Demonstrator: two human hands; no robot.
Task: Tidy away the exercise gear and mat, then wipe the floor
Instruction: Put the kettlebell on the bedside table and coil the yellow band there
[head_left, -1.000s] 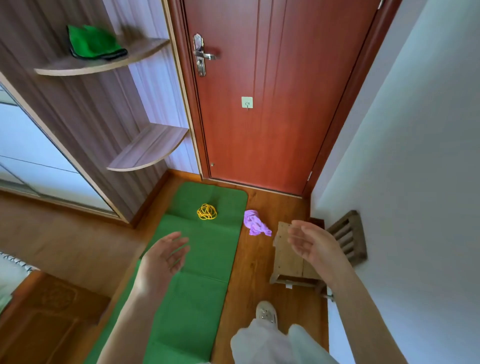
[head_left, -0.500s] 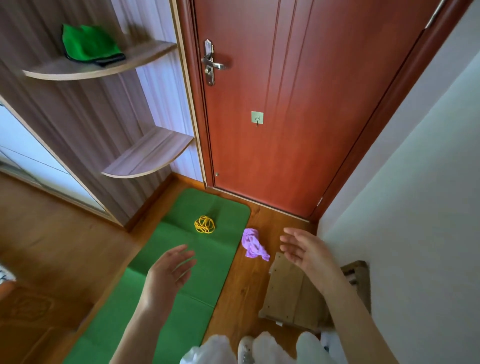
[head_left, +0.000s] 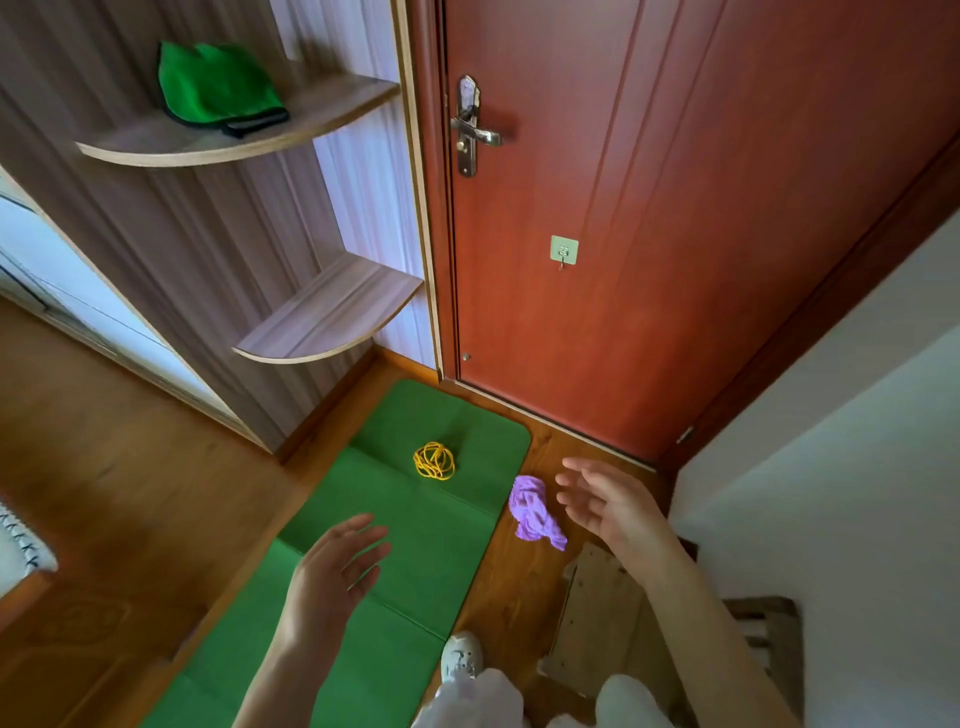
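Left hand (head_left: 332, 566), fingers loosely spread and holding nothing, raised above the green mat (head_left: 395, 525). Right hand (head_left: 608, 504), fingers likewise spread and empty, raised above the wooden floor (head_left: 130, 467) just right of a crumpled purple cloth (head_left: 532, 512); hand and cloth are apart.

The mat lies flat on the floor, its far rounded end close to the threshold of the red-brown door (head_left: 649, 234), its near end running out of view at the bottom. Fold creases cross it. A coil of yellow cord (head_left: 435, 460) rests on the mat's far section, well apart from both hands. The purple cloth lies on bare floor just beside the mat's right edge.

A small wooden stool (head_left: 602, 618) stands on the floor beneath the right forearm, near the white wall (head_left: 831, 467). A white shoe (head_left: 461, 656) is planted at the mat's right edge.

Left of the door, two curved corner shelves project from a wardrobe side: the upper shelf (head_left: 291, 124) carries a folded green cloth (head_left: 213, 85) with a dark edge; the lower shelf (head_left: 332, 317) carries nothing visible. The door bears a metal handle (head_left: 472, 130) and a small square stick-on hook (head_left: 563, 249). No writing is legible.

Open floor extends to the left of the mat.
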